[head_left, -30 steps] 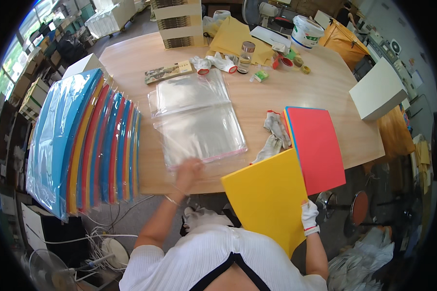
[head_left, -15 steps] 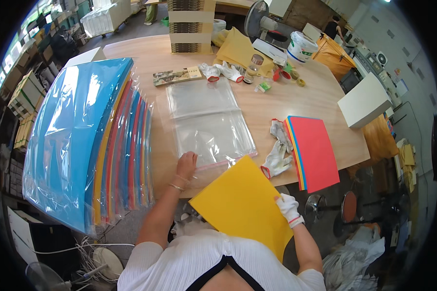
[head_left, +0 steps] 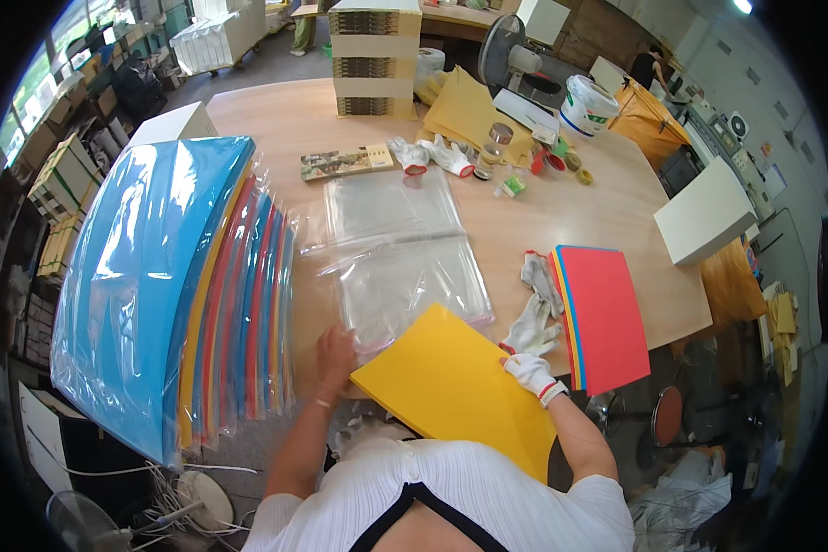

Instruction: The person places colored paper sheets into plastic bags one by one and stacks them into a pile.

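Observation:
My gloved right hand (head_left: 531, 375) grips the far right edge of a yellow stack of sheets (head_left: 460, 377), tilted against my front. The stack's far corner overlaps the near end of clear plastic bags (head_left: 405, 276) lying flat on the table. My bare left hand (head_left: 335, 357) is at the near left corner of the top bag, fingers bent in on its edge; the fingertips are slightly blurred. The top bag's film is wrinkled and shifted left of the pile. To the right lies a stack of red, blue and yellow sheets (head_left: 607, 317), beside loose white gloves (head_left: 533, 322).
A tall pile of bagged coloured sheets (head_left: 147, 276) stands at the left. Farther back are a booklet (head_left: 348, 163), more gloves (head_left: 432, 156), a glass jar (head_left: 495, 147), tape rolls (head_left: 572, 161), a white bucket (head_left: 587, 106) and a fan (head_left: 504, 53). A white box (head_left: 705, 212) sits at the right.
My left hand has drawn nearer and left, shifting the top bag's film. My right hand and the yellow stack have moved slightly forward, toward the bags. The view has tilted a little.

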Action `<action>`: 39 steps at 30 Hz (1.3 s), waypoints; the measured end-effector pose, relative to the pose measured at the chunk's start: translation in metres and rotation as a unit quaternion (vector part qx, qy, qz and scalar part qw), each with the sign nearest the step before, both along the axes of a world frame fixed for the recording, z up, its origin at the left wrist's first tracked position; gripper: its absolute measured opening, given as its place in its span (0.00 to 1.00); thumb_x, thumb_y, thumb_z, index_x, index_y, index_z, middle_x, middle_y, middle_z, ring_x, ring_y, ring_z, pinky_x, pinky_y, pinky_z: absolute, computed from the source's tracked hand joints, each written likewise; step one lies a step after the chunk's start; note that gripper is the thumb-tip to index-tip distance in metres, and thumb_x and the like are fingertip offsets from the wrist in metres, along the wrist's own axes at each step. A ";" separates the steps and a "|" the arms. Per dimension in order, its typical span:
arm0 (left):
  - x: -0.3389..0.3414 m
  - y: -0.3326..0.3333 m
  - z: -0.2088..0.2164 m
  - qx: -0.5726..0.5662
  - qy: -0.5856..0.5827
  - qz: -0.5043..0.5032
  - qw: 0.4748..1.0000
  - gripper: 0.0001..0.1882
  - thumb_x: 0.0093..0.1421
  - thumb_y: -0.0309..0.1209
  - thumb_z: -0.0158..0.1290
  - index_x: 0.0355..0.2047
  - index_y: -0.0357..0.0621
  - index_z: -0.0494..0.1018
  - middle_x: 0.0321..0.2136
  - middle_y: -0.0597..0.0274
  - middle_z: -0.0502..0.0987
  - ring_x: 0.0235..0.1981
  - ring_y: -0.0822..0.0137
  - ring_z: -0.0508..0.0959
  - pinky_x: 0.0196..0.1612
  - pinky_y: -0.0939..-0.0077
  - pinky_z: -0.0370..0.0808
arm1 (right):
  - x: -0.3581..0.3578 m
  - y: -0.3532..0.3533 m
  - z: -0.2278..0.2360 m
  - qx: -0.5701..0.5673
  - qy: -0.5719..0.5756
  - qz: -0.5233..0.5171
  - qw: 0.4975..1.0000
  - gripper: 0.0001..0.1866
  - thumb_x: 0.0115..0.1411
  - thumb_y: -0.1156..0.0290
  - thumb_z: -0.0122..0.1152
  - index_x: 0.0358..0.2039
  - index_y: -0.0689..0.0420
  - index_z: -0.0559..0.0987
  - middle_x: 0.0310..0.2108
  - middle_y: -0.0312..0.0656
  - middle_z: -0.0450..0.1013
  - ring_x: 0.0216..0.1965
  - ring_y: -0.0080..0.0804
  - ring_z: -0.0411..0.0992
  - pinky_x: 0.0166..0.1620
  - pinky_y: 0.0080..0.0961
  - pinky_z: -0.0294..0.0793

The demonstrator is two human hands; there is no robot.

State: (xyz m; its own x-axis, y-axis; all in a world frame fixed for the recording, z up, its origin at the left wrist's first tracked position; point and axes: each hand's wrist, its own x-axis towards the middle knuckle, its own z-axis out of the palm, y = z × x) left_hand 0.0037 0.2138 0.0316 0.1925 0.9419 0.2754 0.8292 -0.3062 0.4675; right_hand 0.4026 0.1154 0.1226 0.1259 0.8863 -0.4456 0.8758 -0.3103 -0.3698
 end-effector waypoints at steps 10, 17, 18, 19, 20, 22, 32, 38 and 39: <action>0.001 -0.023 0.010 -0.369 -0.582 0.087 0.719 0.12 0.56 0.33 0.52 0.33 0.35 0.69 0.26 0.59 0.77 0.25 0.68 0.77 0.24 0.79 0.73 | 0.024 0.057 -0.025 0.023 -0.013 0.006 1.000 0.27 0.54 0.43 0.46 0.26 0.56 0.77 0.26 0.45 0.73 0.30 0.39 0.70 0.37 0.31 0.64; -0.013 -0.051 0.055 -0.325 -0.500 0.080 0.799 0.06 0.57 0.25 0.49 0.33 0.36 0.68 0.24 0.60 0.77 0.23 0.72 0.77 0.24 0.84 0.73 | 0.022 0.068 0.008 0.098 0.016 0.042 0.994 0.26 0.56 0.47 0.48 0.17 0.60 0.72 0.16 0.47 0.67 0.19 0.37 0.66 0.25 0.33 0.60; -0.014 -0.056 0.056 -0.319 -0.509 0.080 0.795 0.06 0.57 0.25 0.49 0.33 0.36 0.68 0.24 0.60 0.77 0.23 0.72 0.77 0.24 0.84 0.73 | 0.028 0.065 0.006 0.113 0.009 0.042 0.993 0.26 0.56 0.48 0.48 0.17 0.60 0.72 0.15 0.47 0.67 0.19 0.37 0.66 0.25 0.33 0.60; -0.009 -0.060 0.057 -0.283 -0.499 0.092 0.814 0.06 0.57 0.25 0.49 0.33 0.35 0.68 0.24 0.59 0.77 0.22 0.72 0.77 0.24 0.83 0.73 | 0.028 0.062 0.003 0.125 0.002 0.044 0.991 0.26 0.56 0.48 0.48 0.17 0.60 0.72 0.15 0.47 0.67 0.19 0.37 0.66 0.25 0.33 0.60; 0.001 -0.060 0.060 -0.246 -0.487 0.106 0.831 0.06 0.56 0.25 0.49 0.34 0.35 0.68 0.24 0.59 0.77 0.22 0.73 0.77 0.24 0.83 0.73 | 0.016 0.062 0.025 0.085 -0.002 0.026 0.996 0.25 0.56 0.48 0.48 0.18 0.59 0.73 0.16 0.47 0.68 0.19 0.38 0.67 0.25 0.33 0.61; 0.012 -0.060 0.055 -0.159 -0.421 0.121 0.885 0.09 0.55 0.25 0.48 0.36 0.33 0.66 0.21 0.58 0.76 0.21 0.70 0.77 0.24 0.77 0.73 | 0.011 0.056 0.031 0.108 -0.049 0.035 0.992 0.25 0.56 0.48 0.48 0.19 0.58 0.74 0.16 0.47 0.69 0.20 0.38 0.68 0.25 0.33 0.61; 0.039 -0.104 0.079 -0.241 -0.402 0.053 0.882 0.30 0.54 0.25 0.49 0.56 0.37 0.51 0.22 0.58 0.76 0.24 0.63 0.77 0.28 0.73 0.73 | 0.012 0.017 0.033 0.069 -0.061 -0.047 0.995 0.25 0.54 0.45 0.47 0.23 0.56 0.78 0.24 0.48 0.73 0.29 0.44 0.71 0.32 0.35 0.67; 0.036 -0.053 0.080 -0.421 -0.711 -0.018 0.563 0.28 0.56 0.30 0.52 0.53 0.34 0.55 0.32 0.63 0.75 0.36 0.65 0.76 0.37 0.76 0.73 | 0.015 -0.001 -0.003 0.078 -0.050 -0.100 0.991 0.26 0.54 0.45 0.47 0.25 0.56 0.78 0.27 0.51 0.73 0.33 0.46 0.71 0.36 0.35 0.67; 0.041 -0.037 0.083 -0.458 -0.754 0.004 0.470 0.25 0.56 0.31 0.52 0.51 0.34 0.58 0.33 0.62 0.75 0.37 0.66 0.76 0.37 0.76 0.73 | 0.015 0.002 -0.009 0.070 -0.048 -0.105 0.991 0.26 0.54 0.45 0.47 0.26 0.56 0.79 0.27 0.51 0.73 0.34 0.46 0.71 0.37 0.35 0.67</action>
State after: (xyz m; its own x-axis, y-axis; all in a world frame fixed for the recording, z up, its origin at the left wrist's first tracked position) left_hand 0.0448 0.1768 0.1142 0.4250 0.7969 -0.4294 -0.6586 0.5976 0.4573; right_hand 0.4180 0.1174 0.1139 0.3497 0.8885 -0.2971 0.8303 -0.4408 -0.3410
